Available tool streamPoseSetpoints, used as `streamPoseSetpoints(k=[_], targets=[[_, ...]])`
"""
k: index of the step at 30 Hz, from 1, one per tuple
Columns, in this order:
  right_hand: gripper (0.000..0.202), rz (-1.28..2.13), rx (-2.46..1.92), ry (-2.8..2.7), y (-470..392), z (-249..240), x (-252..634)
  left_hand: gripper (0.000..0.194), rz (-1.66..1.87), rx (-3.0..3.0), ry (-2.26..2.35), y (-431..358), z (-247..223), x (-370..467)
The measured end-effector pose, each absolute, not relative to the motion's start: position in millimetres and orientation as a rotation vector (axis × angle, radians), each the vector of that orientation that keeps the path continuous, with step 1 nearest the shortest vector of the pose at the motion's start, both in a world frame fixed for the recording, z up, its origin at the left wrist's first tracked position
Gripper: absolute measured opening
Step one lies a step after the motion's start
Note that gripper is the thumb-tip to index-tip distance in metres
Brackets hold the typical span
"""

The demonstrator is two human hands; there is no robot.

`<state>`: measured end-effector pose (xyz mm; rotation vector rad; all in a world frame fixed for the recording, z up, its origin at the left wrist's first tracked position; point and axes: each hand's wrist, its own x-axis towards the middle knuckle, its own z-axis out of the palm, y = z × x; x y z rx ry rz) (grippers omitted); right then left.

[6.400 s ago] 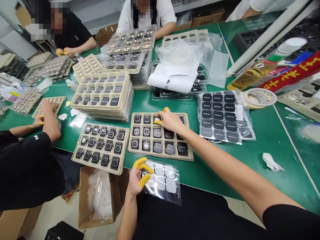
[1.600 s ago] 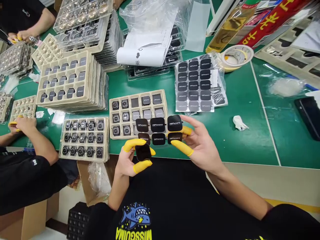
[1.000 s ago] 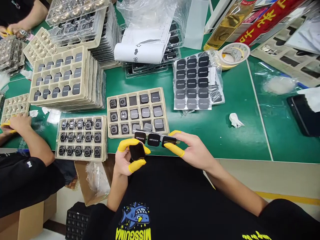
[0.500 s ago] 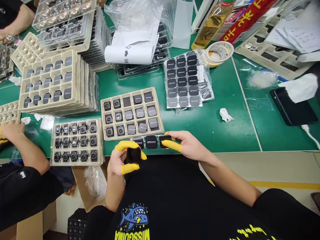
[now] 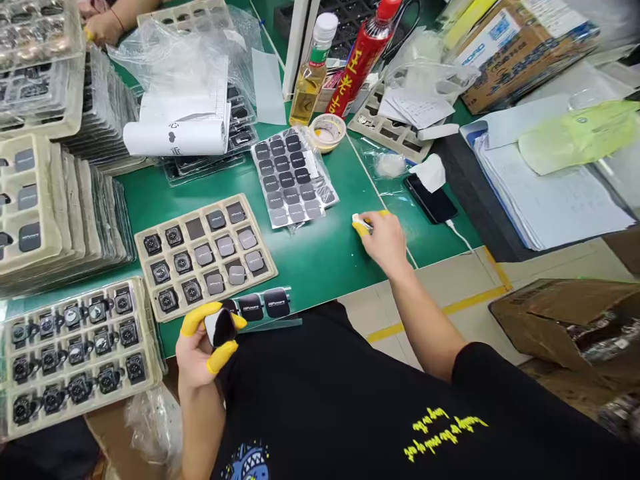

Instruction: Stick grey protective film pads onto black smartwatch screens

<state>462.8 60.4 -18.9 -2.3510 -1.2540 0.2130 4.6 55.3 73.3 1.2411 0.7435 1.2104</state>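
Observation:
My left hand (image 5: 197, 347), with yellow finger cots, is closed around a black square watch face (image 5: 221, 328) held above the table's front edge. Just behind it, a strip of black HiFuture stickers (image 5: 264, 305) lies along that edge. My right hand (image 5: 385, 241) pinches a crumpled white tissue (image 5: 361, 222) on the green table, its fingertips in yellow cots. Beyond my left hand sits a beige tray (image 5: 191, 316) holding watch bodies (image 5: 183, 262) on its left and dark square pieces (image 5: 225, 246) on its right. One compartment in its back row shows only a dark bottom.
A second tray of watches (image 5: 77, 350) stands at the left front, with tray stacks (image 5: 95, 207) behind. Sticker sheets (image 5: 287, 180), a tape roll (image 5: 327, 133), two bottles (image 5: 310, 87) and a phone (image 5: 434, 200) lie further back. A co-worker's hand (image 5: 106, 28) shows at the top left.
My right hand has left the sticker strip and moved right to the tissue, which it now pinches. My left hand still holds the watch face. The view has turned right.

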Motion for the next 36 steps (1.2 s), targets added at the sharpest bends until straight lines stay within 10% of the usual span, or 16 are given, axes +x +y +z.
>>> streamPoseSetpoints(k=[15,36], targets=[[0.027,0.309,-0.79,-2.214,43.5,123.8,275.2,0.069,1.03,1.464,0.697,51.4,50.9,19.4],[0.023,0.063,-0.489,-2.481,67.9,124.0,263.2,0.067,0.939,1.472,0.756,49.1,34.3,14.7]])
